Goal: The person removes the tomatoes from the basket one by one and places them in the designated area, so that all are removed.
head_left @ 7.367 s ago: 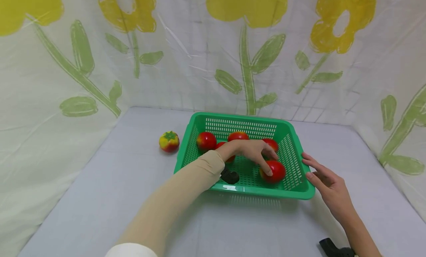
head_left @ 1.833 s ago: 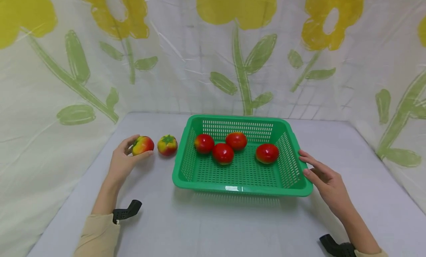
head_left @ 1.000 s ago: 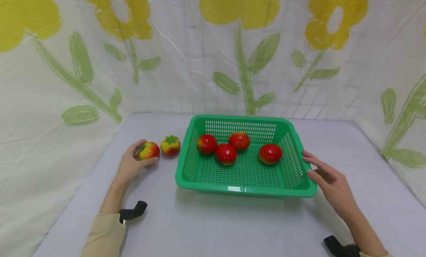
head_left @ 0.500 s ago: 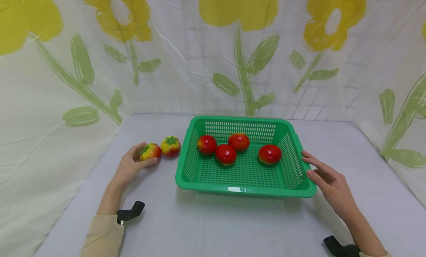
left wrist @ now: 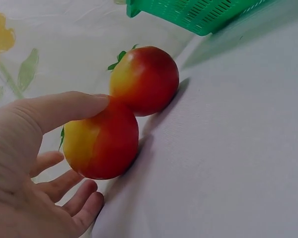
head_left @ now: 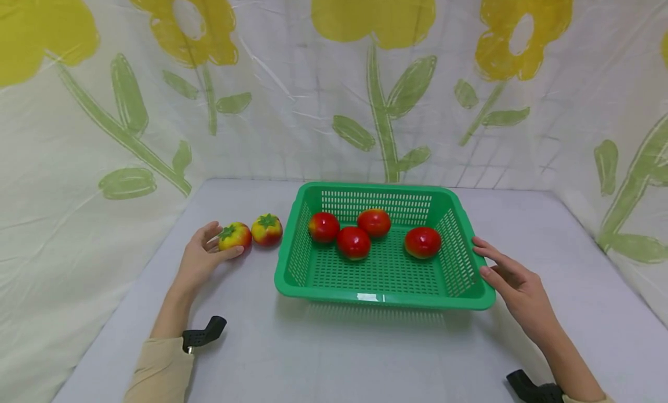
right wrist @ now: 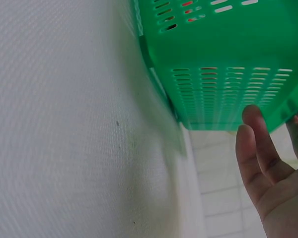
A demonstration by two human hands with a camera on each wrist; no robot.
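On the table's left side, two red-and-yellow tomatoes with green tops sit side by side. My left hand (head_left: 200,258) is around the nearer-left tomato (head_left: 235,237). In the left wrist view its thumb (left wrist: 84,105) lies against or just over that tomato, while the other fingers stand spread and apart from it. The second tomato (head_left: 267,229) touches the first in that view. A green plastic basket (head_left: 365,299) holds several red tomatoes (head_left: 354,243). My right hand (head_left: 522,296) rests with its fingertips at the basket's right rim, fingers fairly straight.
The basket stands in the middle of the white-covered table (head_left: 334,356), close to the back. A white curtain (head_left: 292,130) with printed yellow flowers hangs behind and at both sides. Each wrist carries a black camera mount (head_left: 205,332).
My left hand has carried a tomato from the basket's front right to beside the other tomato, set it down and loosened its fingers. My right hand has stayed at the rim.
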